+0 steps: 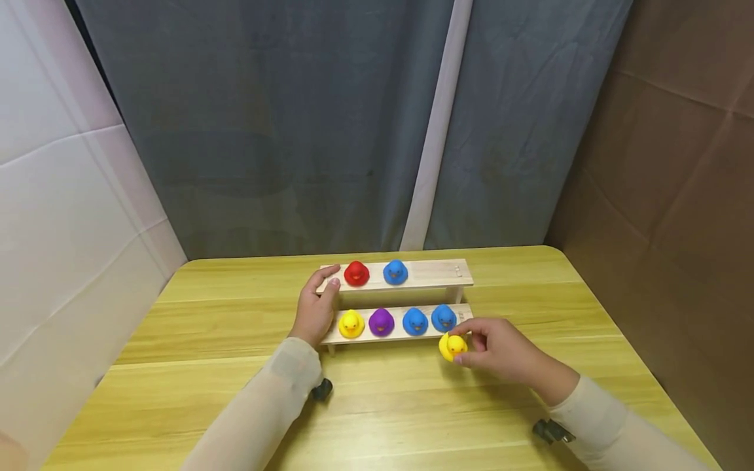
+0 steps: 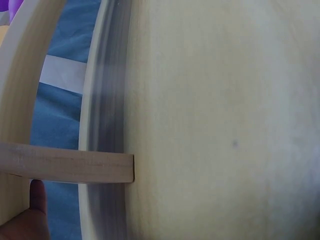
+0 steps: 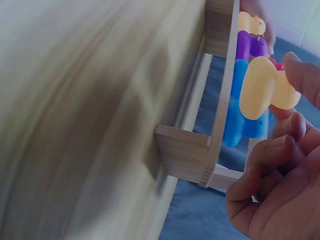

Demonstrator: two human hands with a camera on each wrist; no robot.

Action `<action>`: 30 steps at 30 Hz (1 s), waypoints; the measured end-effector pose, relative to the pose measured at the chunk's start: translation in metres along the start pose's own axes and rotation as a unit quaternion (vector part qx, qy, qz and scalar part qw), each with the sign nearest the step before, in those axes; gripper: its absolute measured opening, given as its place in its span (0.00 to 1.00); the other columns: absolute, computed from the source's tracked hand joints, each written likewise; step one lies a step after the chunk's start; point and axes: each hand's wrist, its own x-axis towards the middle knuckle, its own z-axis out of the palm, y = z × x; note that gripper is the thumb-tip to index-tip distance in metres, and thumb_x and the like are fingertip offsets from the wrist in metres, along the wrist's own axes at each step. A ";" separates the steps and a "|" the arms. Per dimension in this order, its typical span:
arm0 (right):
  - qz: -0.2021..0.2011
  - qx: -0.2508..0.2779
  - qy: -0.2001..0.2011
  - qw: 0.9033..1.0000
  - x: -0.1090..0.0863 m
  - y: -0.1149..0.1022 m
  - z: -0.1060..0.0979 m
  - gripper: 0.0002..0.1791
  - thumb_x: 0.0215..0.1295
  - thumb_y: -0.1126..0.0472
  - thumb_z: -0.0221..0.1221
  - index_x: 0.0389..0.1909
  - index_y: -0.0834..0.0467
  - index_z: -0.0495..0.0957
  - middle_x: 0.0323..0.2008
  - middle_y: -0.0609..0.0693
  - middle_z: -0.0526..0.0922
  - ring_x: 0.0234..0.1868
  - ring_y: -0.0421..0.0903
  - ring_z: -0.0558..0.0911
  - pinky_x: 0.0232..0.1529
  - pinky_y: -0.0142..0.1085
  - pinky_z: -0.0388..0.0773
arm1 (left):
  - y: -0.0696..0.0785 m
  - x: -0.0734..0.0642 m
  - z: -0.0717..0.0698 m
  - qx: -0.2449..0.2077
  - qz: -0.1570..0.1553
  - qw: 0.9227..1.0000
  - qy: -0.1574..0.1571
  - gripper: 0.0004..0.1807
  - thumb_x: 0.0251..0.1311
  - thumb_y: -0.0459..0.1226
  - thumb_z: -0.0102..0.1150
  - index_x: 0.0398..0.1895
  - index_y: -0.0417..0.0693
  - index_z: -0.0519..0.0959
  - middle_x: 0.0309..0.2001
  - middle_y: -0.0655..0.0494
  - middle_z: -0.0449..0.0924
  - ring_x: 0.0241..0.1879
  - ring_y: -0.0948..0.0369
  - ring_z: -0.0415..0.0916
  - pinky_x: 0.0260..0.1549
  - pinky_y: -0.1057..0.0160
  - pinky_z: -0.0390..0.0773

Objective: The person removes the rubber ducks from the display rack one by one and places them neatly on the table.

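My right hand (image 1: 501,350) pinches a yellow rubber duck (image 1: 452,347) between thumb and fingers, just in front of the lower wooden shelf (image 1: 389,337) at its right end. In the right wrist view the same yellow duck (image 3: 260,87) overlaps the blue ducks behind it. On the lower shelf sit a yellow duck (image 1: 351,324), a purple duck (image 1: 381,322) and two blue ducks (image 1: 415,321). A red duck (image 1: 356,274) and a blue duck (image 1: 395,272) stand on the upper shelf (image 1: 432,273). My left hand (image 1: 315,311) grips that upper shelf's left end, thumb at its front edge.
The shelves stand towards the back of a wood-grain table (image 1: 389,405). Behind hangs a grey-blue curtain (image 1: 265,131) with a pale strip (image 1: 436,124). A white sheet (image 1: 65,183) closes the left side, a brown one (image 1: 665,183) the right.
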 end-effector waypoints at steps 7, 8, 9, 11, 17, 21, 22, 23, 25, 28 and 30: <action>0.023 -0.003 -0.016 1.000 0.000 0.008 0.010 0.21 0.58 0.59 0.77 0.52 0.56 0.87 0.22 0.46 0.71 0.24 0.41 0.68 0.24 0.29 0.64 | -0.001 0.000 0.000 -0.001 0.001 1.000 0.004 0.20 0.81 0.38 0.49 0.71 0.49 0.76 0.73 0.48 0.71 0.73 0.52 0.62 0.80 0.46 0.53; 0.027 -0.006 -0.017 0.999 0.000 0.009 0.011 0.21 0.57 0.58 0.78 0.52 0.56 0.87 0.22 0.46 0.71 0.24 0.41 0.69 0.23 0.29 0.64 | -0.001 0.000 0.000 -0.001 0.002 1.000 0.004 0.20 0.80 0.38 0.49 0.70 0.49 0.76 0.73 0.48 0.71 0.73 0.52 0.62 0.80 0.45 0.53; 0.029 -0.009 -0.018 0.999 0.000 0.010 0.012 0.21 0.57 0.58 0.78 0.52 0.55 0.87 0.22 0.46 0.71 0.24 0.41 0.69 0.23 0.29 0.64 | -0.001 0.000 0.000 -0.001 0.002 1.000 0.004 0.20 0.80 0.38 0.49 0.71 0.49 0.76 0.73 0.48 0.71 0.74 0.52 0.62 0.80 0.45 0.52; 0.028 -0.013 -0.019 0.999 0.000 0.012 0.014 0.21 0.57 0.58 0.78 0.52 0.55 0.88 0.21 0.46 0.71 0.23 0.41 0.69 0.22 0.29 0.64 | 0.000 -0.001 0.000 0.004 0.000 1.000 0.004 0.20 0.81 0.38 0.49 0.71 0.50 0.76 0.74 0.49 0.70 0.77 0.52 0.60 0.81 0.45 0.52; 0.025 -0.016 -0.028 0.999 0.000 0.014 0.018 0.18 0.56 0.59 0.78 0.48 0.54 0.88 0.20 0.45 0.71 0.21 0.39 0.69 0.20 0.28 0.64 | -0.001 -0.002 -0.001 0.010 -0.004 1.000 0.003 0.20 0.81 0.40 0.49 0.70 0.53 0.76 0.74 0.51 0.71 0.79 0.52 0.58 0.81 0.45 0.51; 0.024 -0.023 -0.028 0.999 -0.001 0.015 0.021 0.19 0.56 0.59 0.78 0.49 0.54 0.89 0.19 0.45 0.71 0.20 0.39 0.69 0.20 0.29 0.64 | -0.001 -0.001 0.000 0.010 -0.001 1.000 0.004 0.19 0.81 0.40 0.49 0.70 0.52 0.77 0.74 0.50 0.71 0.79 0.52 0.59 0.81 0.45 0.52; 0.024 -0.026 -0.028 0.999 -0.001 0.016 0.021 0.19 0.56 0.59 0.78 0.49 0.54 0.89 0.19 0.45 0.72 0.20 0.39 0.69 0.20 0.29 0.65 | -0.001 -0.001 0.000 0.011 0.001 1.000 0.003 0.20 0.81 0.40 0.49 0.70 0.52 0.77 0.74 0.50 0.71 0.79 0.51 0.59 0.81 0.45 0.52; 0.024 -0.029 -0.027 0.999 0.000 0.016 0.022 0.19 0.56 0.59 0.78 0.49 0.54 0.89 0.19 0.45 0.72 0.20 0.39 0.69 0.20 0.29 0.65 | -0.001 0.000 0.000 0.012 0.002 1.000 0.003 0.20 0.81 0.39 0.49 0.70 0.51 0.76 0.74 0.49 0.71 0.79 0.51 0.59 0.81 0.45 0.52; 0.021 -0.033 -0.027 0.999 0.000 0.018 0.023 0.19 0.56 0.58 0.78 0.49 0.54 0.89 0.19 0.45 0.72 0.20 0.39 0.70 0.20 0.29 0.66 | -0.001 0.000 0.000 0.012 0.003 1.000 0.004 0.19 0.81 0.39 0.49 0.70 0.51 0.77 0.74 0.49 0.72 0.79 0.51 0.59 0.81 0.45 0.52; 0.017 -0.040 -0.027 0.999 0.000 0.020 0.024 0.19 0.56 0.58 0.78 0.49 0.54 0.88 0.20 0.45 0.73 0.21 0.39 0.70 0.21 0.30 0.67 | 0.000 0.000 0.000 0.014 0.001 1.000 0.004 0.20 0.81 0.40 0.49 0.70 0.51 0.76 0.74 0.49 0.71 0.79 0.50 0.59 0.81 0.45 0.52; 0.015 -0.044 -0.027 0.999 0.001 0.020 0.024 0.19 0.56 0.58 0.78 0.49 0.54 0.88 0.20 0.45 0.73 0.21 0.39 0.70 0.21 0.30 0.67 | 0.000 0.000 0.000 0.015 0.002 1.000 0.003 0.20 0.81 0.40 0.49 0.70 0.52 0.76 0.74 0.50 0.71 0.79 0.51 0.59 0.81 0.45 0.52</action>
